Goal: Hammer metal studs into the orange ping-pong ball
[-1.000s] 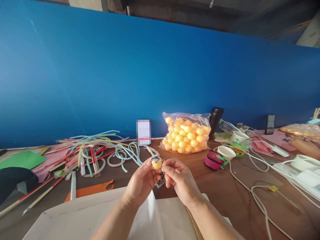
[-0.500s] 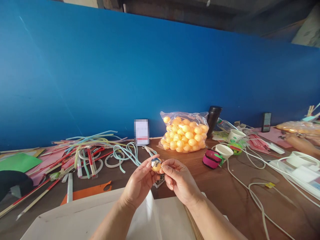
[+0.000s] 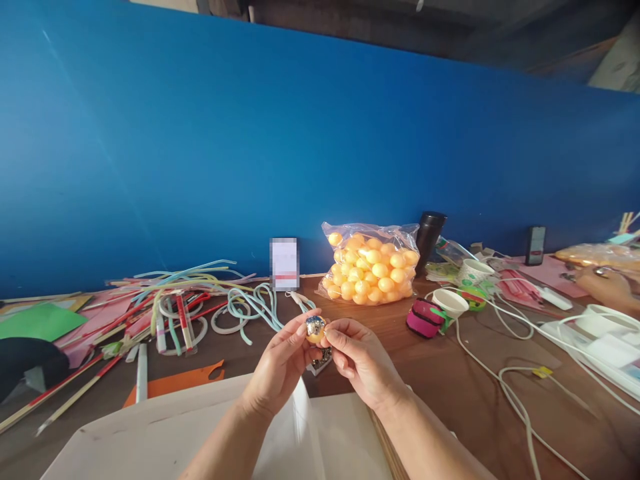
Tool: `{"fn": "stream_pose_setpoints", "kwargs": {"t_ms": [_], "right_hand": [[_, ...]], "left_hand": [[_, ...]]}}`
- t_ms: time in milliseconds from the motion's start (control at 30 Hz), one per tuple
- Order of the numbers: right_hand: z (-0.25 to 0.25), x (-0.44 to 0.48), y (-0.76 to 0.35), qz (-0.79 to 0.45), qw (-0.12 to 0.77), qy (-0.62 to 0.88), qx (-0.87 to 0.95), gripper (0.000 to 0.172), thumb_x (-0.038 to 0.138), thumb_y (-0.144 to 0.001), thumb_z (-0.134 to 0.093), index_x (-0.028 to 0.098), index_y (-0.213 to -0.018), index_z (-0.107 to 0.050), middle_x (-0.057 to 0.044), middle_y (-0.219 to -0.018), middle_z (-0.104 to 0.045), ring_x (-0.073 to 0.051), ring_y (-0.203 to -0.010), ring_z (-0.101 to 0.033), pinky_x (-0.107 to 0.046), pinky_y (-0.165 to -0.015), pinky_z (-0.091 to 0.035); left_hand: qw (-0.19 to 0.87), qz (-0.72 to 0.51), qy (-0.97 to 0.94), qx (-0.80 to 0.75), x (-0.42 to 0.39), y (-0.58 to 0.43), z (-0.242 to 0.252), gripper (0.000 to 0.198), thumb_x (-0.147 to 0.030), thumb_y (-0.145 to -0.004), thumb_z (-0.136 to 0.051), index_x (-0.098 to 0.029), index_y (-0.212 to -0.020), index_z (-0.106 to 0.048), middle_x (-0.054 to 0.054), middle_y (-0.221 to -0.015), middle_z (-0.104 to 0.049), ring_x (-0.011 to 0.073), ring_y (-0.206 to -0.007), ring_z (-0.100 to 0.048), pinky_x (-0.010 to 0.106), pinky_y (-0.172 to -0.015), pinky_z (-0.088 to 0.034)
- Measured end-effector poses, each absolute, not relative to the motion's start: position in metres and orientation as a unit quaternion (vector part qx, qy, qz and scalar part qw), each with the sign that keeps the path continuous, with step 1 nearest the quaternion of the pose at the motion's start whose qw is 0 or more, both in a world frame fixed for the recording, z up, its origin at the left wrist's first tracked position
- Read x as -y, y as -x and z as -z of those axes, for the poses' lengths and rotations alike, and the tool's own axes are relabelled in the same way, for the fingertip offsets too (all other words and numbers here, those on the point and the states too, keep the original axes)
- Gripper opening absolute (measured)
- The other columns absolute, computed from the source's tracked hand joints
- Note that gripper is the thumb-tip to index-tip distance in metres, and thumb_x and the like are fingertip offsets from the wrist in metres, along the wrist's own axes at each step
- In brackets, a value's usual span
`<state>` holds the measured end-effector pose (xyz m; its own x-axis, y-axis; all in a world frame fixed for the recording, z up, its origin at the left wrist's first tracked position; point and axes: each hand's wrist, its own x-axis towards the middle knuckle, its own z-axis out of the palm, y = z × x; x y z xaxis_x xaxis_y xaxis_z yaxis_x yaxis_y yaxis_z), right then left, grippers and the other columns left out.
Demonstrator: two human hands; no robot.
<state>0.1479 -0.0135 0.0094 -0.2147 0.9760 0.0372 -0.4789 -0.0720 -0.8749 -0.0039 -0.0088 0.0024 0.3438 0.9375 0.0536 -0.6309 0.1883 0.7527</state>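
Both hands up over the brown wooden table [image 3: 440,373]: left hand [image 3: 280,367] and right hand [image 3: 363,363] pinching one small orange ball with a shiny silvery patch [image 3: 315,329], clear plastic bag of orange balls [image 3: 373,270] behind.

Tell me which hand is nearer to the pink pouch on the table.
Right. The right hand sits left of and nearer the camera than the pink pouch; the left hand lies farther left, beyond the small ball both pinch.

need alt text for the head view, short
Two bare hands, left hand and right hand, pinch a small orange ball with a shiny silver top above a cluttered brown table. Behind it stand a bag of orange balls, coloured tubes and a blue wall.
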Motion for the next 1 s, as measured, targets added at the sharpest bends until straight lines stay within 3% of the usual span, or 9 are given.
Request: {"fn": "stream_pose_setpoints", "kwargs": {"t_ms": [400, 1000], "right_hand": [[-0.01, 0.013, -0.1496, -0.682, 0.534, 0.302, 0.397, 0.018, 0.03, -0.075, -0.077, 0.015, -0.074, -0.067, -0.001, -0.072, -0.066, -0.003, -0.043, -0.034, -0.018, -0.038, -0.014], [-0.0121, 0.0133, -0.149, -0.689, 0.537, 0.3, 0.384, 0.021, 0.031, -0.07, -0.08, 0.016, -0.071, -0.066, 0.0, -0.067, -0.066, -0.004, -0.042, -0.036, -0.016, -0.037, -0.025]], "left_hand": [[0.735, -0.531, -0.359, -0.223, 0.01, 0.004, -0.0058, 0.038, -0.028, -0.084, -0.062, -0.014, -0.119, -0.064, 0.01, -0.094, -0.065, 0.0162, -0.082, -0.058, 0.028, -0.073, -0.047], [0.739, -0.531, -0.348, -0.227, 0.0107, 0.0026, -0.0048, 0.037, -0.028, -0.083, -0.062, -0.014, -0.118, -0.065, 0.011, -0.095, -0.067, 0.0163, -0.082, -0.059, 0.029, -0.075, -0.047]]}}
